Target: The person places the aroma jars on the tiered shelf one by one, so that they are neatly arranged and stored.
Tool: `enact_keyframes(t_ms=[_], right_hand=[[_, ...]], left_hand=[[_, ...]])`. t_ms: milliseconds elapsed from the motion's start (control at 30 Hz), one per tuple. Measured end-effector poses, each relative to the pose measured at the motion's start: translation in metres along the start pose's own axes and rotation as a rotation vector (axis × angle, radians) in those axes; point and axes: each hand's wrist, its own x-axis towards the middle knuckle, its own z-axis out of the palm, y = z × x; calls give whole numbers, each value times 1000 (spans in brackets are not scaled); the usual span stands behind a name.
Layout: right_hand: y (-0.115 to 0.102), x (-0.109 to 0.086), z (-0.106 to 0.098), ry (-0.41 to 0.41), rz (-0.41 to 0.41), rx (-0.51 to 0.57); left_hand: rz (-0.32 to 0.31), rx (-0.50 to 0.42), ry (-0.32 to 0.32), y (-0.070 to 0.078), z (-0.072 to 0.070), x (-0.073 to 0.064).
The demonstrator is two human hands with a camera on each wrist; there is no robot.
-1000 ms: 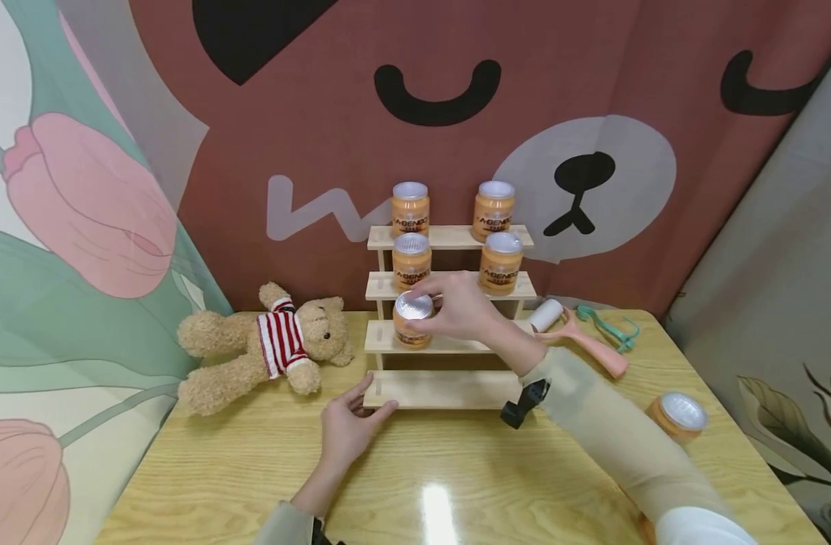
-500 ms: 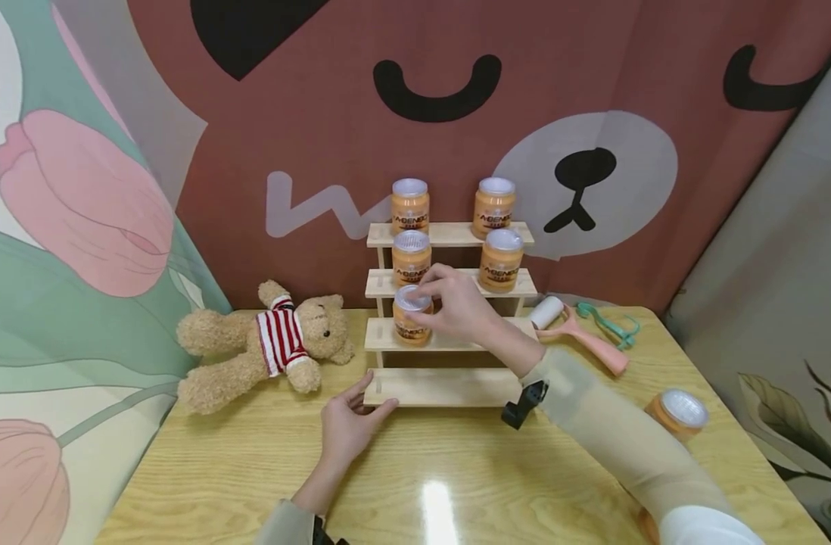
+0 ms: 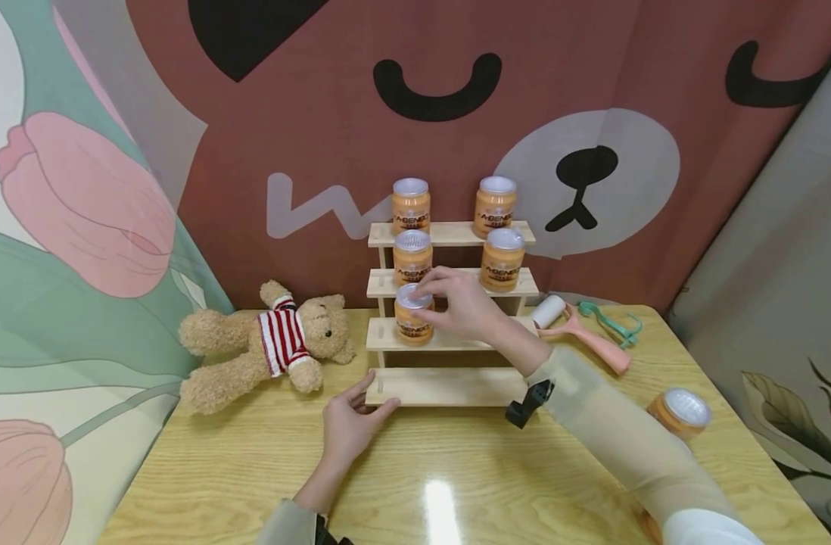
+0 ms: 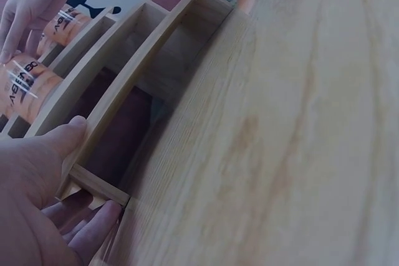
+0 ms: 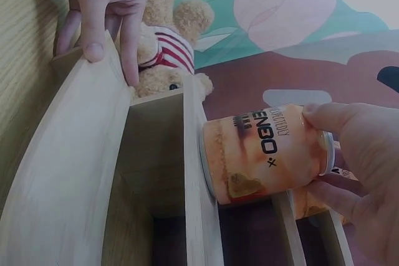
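My right hand pinches an orange jar with a silvery lid near its top, thumb on one side and fingers on the other. The jar stands upright at the left end of the second-lowest step of a wooden tiered display rack. In the right wrist view the base of this jar meets the step. My left hand grips the left end of the lowest step, the thumb on its front edge and the fingers round the side. That same grip shows in the left wrist view.
Matching jars stand on the upper steps, including one at top left and one at top right. Another jar is by my right sleeve. A teddy bear lies left; a pink Y-shaped tool, white roll and green tool lie right.
The jar in my right hand has straightened from a slight tilt and settled on the step, its label turning more into view. My left hand keeps its hold on the rack.
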Motion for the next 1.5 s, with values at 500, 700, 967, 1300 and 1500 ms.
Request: enact_keyframes(t_ms=[500,700,967,1300,1500], right_hand=[[5,-20,-19,40,-80,-74],[11,-33,-52,51,-33,-84],[29,-75,-109,168,73,-144],[57,-153,-153,278,248,-281],[75,-194,-167,249,404,-258]], left_hand=[[-13,10,-3,1,0,-1],[-10,9,3,1,-2,0],[-7,3,-2,1,0,-1],[-18,27,-1,1,0,0],[-29,33,-4,1,1,-1]])
